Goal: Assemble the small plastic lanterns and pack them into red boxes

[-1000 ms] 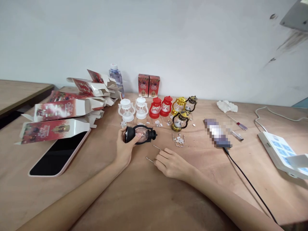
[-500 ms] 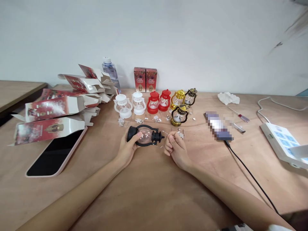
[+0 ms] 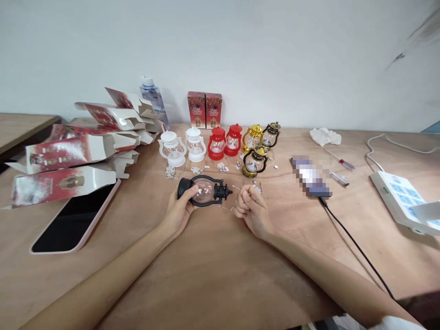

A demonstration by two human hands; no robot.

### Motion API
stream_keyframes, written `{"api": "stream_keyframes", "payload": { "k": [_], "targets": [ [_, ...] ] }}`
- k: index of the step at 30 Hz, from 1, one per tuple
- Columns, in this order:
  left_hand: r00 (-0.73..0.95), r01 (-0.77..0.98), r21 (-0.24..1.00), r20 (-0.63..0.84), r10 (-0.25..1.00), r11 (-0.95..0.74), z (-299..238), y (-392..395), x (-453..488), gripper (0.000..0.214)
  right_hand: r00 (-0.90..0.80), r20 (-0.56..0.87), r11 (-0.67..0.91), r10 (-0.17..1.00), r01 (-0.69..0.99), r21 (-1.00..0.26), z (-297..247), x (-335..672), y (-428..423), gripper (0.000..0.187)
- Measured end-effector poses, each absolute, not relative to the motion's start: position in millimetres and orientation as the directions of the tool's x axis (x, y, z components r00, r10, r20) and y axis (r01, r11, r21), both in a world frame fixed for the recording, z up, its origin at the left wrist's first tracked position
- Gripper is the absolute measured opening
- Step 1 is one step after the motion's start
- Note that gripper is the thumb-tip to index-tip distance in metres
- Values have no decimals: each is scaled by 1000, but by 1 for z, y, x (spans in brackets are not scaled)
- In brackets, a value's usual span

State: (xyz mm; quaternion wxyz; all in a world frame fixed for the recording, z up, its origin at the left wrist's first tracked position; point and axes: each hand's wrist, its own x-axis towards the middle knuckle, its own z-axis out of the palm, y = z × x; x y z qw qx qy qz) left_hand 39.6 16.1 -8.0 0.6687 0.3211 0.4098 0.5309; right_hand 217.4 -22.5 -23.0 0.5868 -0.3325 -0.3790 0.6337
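My left hand (image 3: 179,210) is wrapped round the base of a small black lantern (image 3: 203,190), thumb on its clear globe. The lantern lies on its side, its pointed top facing right. Just beyond that top, my right hand (image 3: 252,208) pinches a thin metal wire (image 3: 237,187), whose tip points toward the lantern without touching it. Another thin bent wire (image 3: 226,208) shows below the lantern. Behind the hands stand white lanterns (image 3: 172,149), red lanterns (image 3: 217,143), a gold lantern (image 3: 252,138) and bronze-coloured lanterns (image 3: 255,161), with little wires and round cells (image 3: 222,168) in front.
Opened red-and-white boxes (image 3: 65,183) are heaped at left, partly over a phone (image 3: 77,220). A water bottle (image 3: 153,98) and two upright boxes (image 3: 205,110) stand by the wall. Rightward lie crumpled tissue (image 3: 325,136), a screwdriver (image 3: 343,162), a cabled phone (image 3: 311,176) and a power strip (image 3: 405,197).
The view has shifted slightly, so most things sit a little further left and higher. Both hands keep their grips, and the lantern and wire stay in nearly the same pose.
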Motion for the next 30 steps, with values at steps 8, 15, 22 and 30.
{"api": "stream_keyframes", "payload": {
  "k": [8,15,22,30],
  "targets": [
    [95,-430,869,-224,970,243,-6,17,40,36,-73,-9,-43,997,-485,-873,-29,219,-16,37],
    [142,-430,831,-323,936,352,-10,19,36,39,-113,13,-42,993,-474,-879,-25,214,-22,37],
    [153,-411,882,-183,971,231,-14,13,37,42,-93,45,7,995,-374,-927,-28,218,-22,38],
    [151,-404,890,-162,975,210,-13,12,36,44,-105,19,-19,994,-350,-937,-24,217,-21,40]
  ]
}}
